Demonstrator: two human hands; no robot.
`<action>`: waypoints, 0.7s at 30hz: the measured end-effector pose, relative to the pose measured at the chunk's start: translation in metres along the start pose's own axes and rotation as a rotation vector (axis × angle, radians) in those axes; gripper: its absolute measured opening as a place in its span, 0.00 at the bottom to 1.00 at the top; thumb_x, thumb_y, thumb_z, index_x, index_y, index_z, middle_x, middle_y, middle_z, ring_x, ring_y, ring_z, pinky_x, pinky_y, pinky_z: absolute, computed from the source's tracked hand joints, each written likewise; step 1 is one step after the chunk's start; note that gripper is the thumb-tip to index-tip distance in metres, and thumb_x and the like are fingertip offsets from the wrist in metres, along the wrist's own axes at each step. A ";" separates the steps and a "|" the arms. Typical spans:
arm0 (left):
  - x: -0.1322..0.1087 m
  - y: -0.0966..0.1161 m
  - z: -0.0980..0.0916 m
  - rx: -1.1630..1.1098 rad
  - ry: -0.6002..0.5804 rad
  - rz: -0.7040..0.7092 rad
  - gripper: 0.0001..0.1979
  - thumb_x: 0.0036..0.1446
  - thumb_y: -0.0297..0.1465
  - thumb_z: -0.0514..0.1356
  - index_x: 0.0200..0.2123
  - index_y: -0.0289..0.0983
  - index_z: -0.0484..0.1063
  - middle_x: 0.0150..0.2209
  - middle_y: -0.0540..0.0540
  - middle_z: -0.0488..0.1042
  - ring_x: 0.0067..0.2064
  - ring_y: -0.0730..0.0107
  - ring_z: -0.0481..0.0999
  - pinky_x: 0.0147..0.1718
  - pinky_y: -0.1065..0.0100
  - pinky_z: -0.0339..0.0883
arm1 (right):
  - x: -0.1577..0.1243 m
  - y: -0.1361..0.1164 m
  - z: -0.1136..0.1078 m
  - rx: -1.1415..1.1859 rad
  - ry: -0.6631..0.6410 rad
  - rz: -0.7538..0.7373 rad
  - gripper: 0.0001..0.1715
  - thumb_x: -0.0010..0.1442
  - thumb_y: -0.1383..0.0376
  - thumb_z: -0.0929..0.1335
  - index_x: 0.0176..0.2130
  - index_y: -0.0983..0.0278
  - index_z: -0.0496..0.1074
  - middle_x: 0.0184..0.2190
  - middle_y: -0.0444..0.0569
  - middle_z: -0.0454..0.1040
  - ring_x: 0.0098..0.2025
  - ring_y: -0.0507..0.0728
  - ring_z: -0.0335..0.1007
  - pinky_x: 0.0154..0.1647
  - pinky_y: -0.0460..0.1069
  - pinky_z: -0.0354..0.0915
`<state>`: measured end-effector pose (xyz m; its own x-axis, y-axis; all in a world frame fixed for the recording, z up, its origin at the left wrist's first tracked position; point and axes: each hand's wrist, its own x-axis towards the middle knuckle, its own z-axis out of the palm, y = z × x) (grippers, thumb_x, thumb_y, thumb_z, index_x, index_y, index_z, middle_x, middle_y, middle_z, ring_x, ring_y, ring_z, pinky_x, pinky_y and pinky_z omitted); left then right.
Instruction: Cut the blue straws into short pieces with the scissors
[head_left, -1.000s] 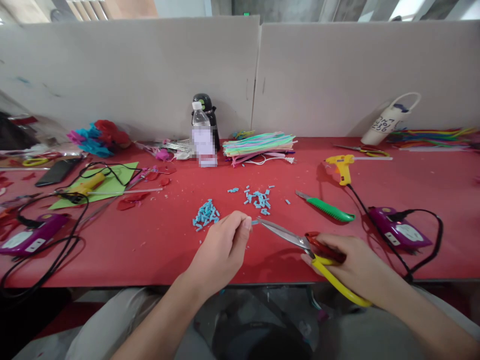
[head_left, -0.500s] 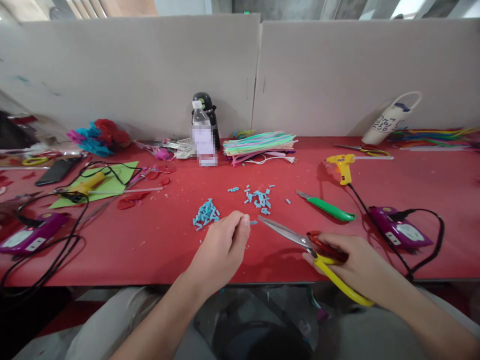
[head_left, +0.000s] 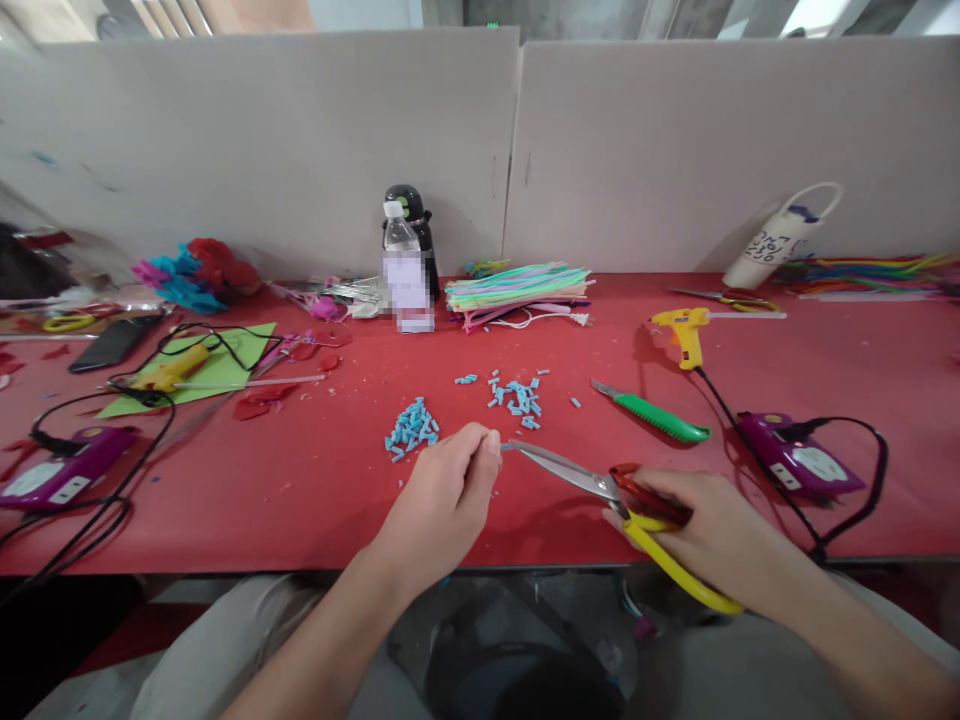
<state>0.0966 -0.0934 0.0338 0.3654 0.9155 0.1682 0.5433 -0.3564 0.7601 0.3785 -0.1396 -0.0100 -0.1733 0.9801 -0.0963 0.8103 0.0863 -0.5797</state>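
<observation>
My left hand (head_left: 442, 500) is closed in a pinch over the red table (head_left: 300, 490), gripping a short blue straw stub whose tip pokes out by my thumb. My right hand (head_left: 705, 530) is wrapped round the yellow and red handles of the scissors (head_left: 592, 485). Their steel blades point left, with the tips right at the straw stub beside my left thumb. Just beyond my left hand lie two heaps of cut blue straw pieces, one on the left (head_left: 411, 428) and one on the right (head_left: 516, 396).
Farther back lie a green-handled knife (head_left: 652, 412), a yellow glue gun (head_left: 684, 335) with its cord, a purple adapter (head_left: 795, 460), a stack of pastel straws (head_left: 517, 290) and a water bottle (head_left: 405, 270). On the left sit a second glue gun (head_left: 176, 368), cables and paper flowers (head_left: 195, 272).
The scissor blades pulled back a little to the right, then came left again to the stub at my left thumb. My left hand stayed in place.
</observation>
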 end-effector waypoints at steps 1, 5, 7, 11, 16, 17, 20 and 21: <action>0.000 0.000 0.000 -0.001 -0.001 -0.001 0.19 0.72 0.36 0.44 0.27 0.39 0.54 0.23 0.55 0.56 0.25 0.74 0.57 0.27 0.66 0.49 | 0.000 0.000 0.000 0.000 -0.003 -0.001 0.10 0.56 0.62 0.69 0.27 0.63 0.66 0.23 0.41 0.64 0.28 0.52 0.61 0.25 0.44 0.54; -0.001 0.000 0.000 -0.007 -0.006 -0.007 0.18 0.72 0.36 0.44 0.27 0.39 0.54 0.23 0.55 0.56 0.25 0.74 0.56 0.27 0.66 0.49 | 0.000 0.000 0.001 -0.012 -0.001 0.002 0.10 0.56 0.62 0.69 0.27 0.63 0.65 0.23 0.41 0.63 0.27 0.51 0.60 0.25 0.44 0.54; -0.001 0.000 0.000 -0.006 -0.007 -0.009 0.18 0.72 0.36 0.44 0.27 0.39 0.54 0.23 0.55 0.56 0.25 0.74 0.56 0.27 0.66 0.49 | 0.000 0.000 0.001 -0.015 -0.003 0.001 0.11 0.56 0.62 0.68 0.27 0.63 0.64 0.23 0.41 0.62 0.27 0.51 0.59 0.25 0.43 0.53; 0.000 0.000 0.000 -0.009 -0.009 -0.011 0.18 0.72 0.36 0.44 0.27 0.39 0.54 0.23 0.55 0.57 0.25 0.75 0.57 0.27 0.66 0.49 | 0.000 0.002 0.002 -0.028 0.004 -0.008 0.11 0.56 0.62 0.69 0.27 0.62 0.64 0.22 0.40 0.62 0.27 0.51 0.59 0.25 0.44 0.52; 0.000 0.002 0.001 -0.007 -0.009 -0.018 0.19 0.72 0.37 0.44 0.27 0.39 0.54 0.23 0.55 0.57 0.25 0.74 0.58 0.27 0.67 0.50 | 0.002 0.004 0.004 -0.035 0.014 -0.003 0.15 0.57 0.59 0.70 0.26 0.62 0.63 0.22 0.40 0.61 0.26 0.51 0.60 0.24 0.44 0.53; 0.000 0.002 0.001 -0.004 -0.011 -0.023 0.19 0.72 0.37 0.44 0.27 0.39 0.54 0.23 0.55 0.57 0.25 0.74 0.58 0.27 0.67 0.50 | 0.002 0.003 0.004 -0.028 0.025 -0.002 0.15 0.57 0.58 0.69 0.26 0.62 0.63 0.22 0.40 0.61 0.26 0.51 0.60 0.24 0.44 0.54; 0.001 -0.003 -0.005 0.035 -0.031 -0.051 0.19 0.72 0.39 0.43 0.28 0.39 0.55 0.24 0.54 0.60 0.26 0.73 0.60 0.27 0.68 0.51 | 0.003 0.000 0.001 0.002 0.086 0.023 0.18 0.58 0.54 0.69 0.26 0.62 0.62 0.22 0.41 0.63 0.26 0.51 0.61 0.24 0.44 0.56; 0.002 -0.007 -0.009 0.066 -0.045 -0.069 0.19 0.71 0.40 0.44 0.28 0.39 0.57 0.25 0.54 0.61 0.27 0.73 0.61 0.27 0.69 0.52 | 0.003 -0.002 0.000 0.016 0.104 0.036 0.19 0.58 0.53 0.70 0.27 0.62 0.63 0.22 0.41 0.63 0.26 0.51 0.61 0.24 0.44 0.56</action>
<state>0.0870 -0.0873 0.0347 0.3579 0.9296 0.0877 0.6167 -0.3059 0.7253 0.3769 -0.1368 -0.0090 -0.0844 0.9959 -0.0337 0.8058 0.0483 -0.5903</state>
